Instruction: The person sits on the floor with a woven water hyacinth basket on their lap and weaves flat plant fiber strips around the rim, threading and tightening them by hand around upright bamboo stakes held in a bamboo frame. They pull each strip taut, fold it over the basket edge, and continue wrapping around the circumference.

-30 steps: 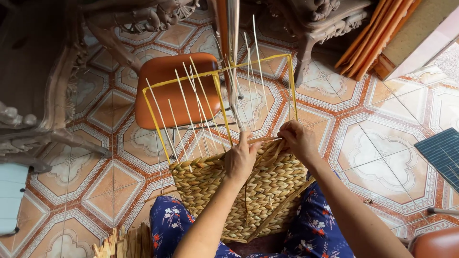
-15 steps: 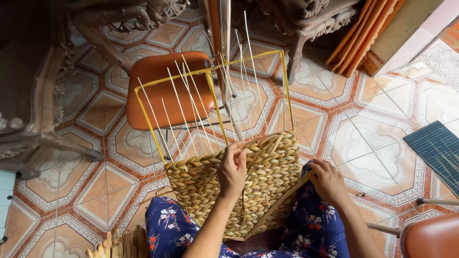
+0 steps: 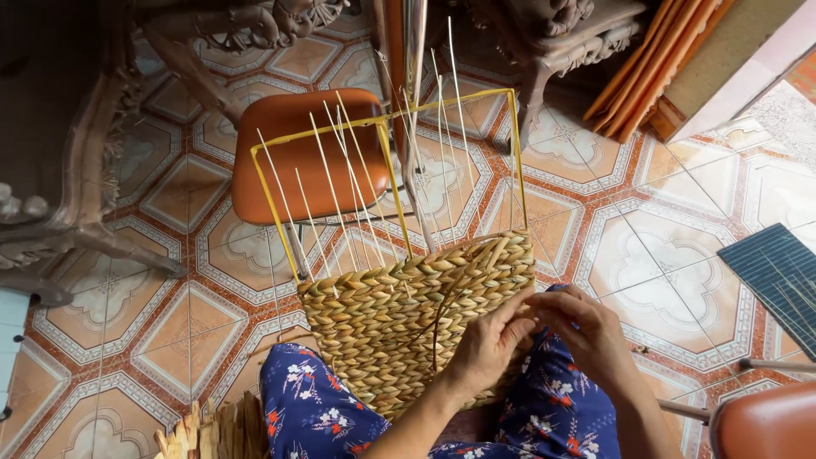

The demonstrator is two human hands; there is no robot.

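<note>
A half-woven basket (image 3: pixel 399 319) of tan braided fibre rests on my lap, built on a yellow wire frame (image 3: pixel 387 153) with thin pale upright ribs. My left hand (image 3: pixel 486 344) lies against the basket's right side, fingers curled on a dark loose strand (image 3: pixel 440 316) that hangs down the weave. My right hand (image 3: pixel 582 327) is just to the right of it, fingertips meeting the left hand's at the basket's lower right edge. Whether the right hand grips anything is hidden.
An orange stool (image 3: pixel 306 157) stands behind the basket on the patterned tiled floor (image 3: pixel 663 255). Carved dark wooden furniture (image 3: pixel 76 170) lines the left and top. Loose fibre bundles (image 3: pixel 208 429) lie bottom left, a dark ribbed mat (image 3: pixel 778 276) at right, another orange seat (image 3: pixel 769 425) bottom right.
Both hands came down from the basket's top rim to its lower right side. The right hand swung out to the right, then back in beside the left.
</note>
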